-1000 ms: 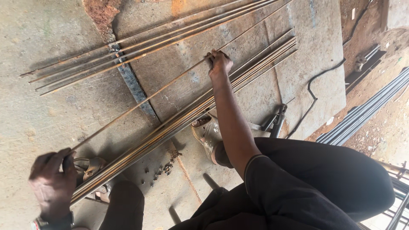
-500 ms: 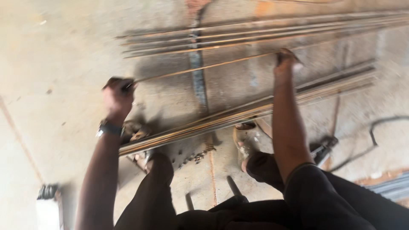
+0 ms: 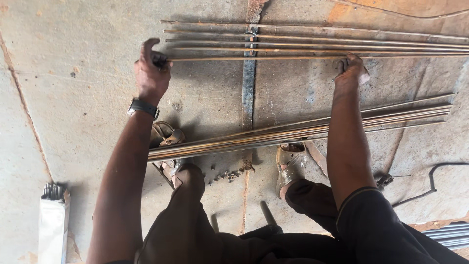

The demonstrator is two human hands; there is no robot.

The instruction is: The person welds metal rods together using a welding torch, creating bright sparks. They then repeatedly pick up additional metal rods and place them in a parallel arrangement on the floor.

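- Head view, looking straight down at a steel floor plate (image 3: pixel 88 122).
- Left hand (image 3: pixel 151 73) at about 10 o'clock, wristwatch (image 3: pixel 142 106) on the wrist. Fingers curled shut around the left end of a thin steel rod (image 3: pixel 254 57); thumb sticks up.
- Right hand (image 3: pixel 351 72) at about 1 o'clock, fingers bent down on the same rod further along, pressing it to the plate. Can't tell if they wrap fully round it.
- That rod runs level across the frame from 10 o'clock out past the 3 o'clock edge. It is the nearest one of the far rod group (image 3: pixel 317 39) at 12 o'clock, lying just beside the others.
- Weld seam (image 3: pixel 249 83) in the plate runs from 12 to 6 o'clock, passing under the rods.
- Second rod bundle (image 3: pixel 303 133) lies mid-frame, tilted slightly up toward 3 o'clock, well apart from the held rod. It crosses over both sandalled feet (image 3: pixel 289 166).
- Packet of welding sticks (image 3: pixel 53 220) at 8 o'clock, ends showing out of the top.
- Black cable (image 3: pixel 432 178) at 4 o'clock.
- More rods (image 3: pixel 447 232) at the 5 o'clock corner, partly cut off.
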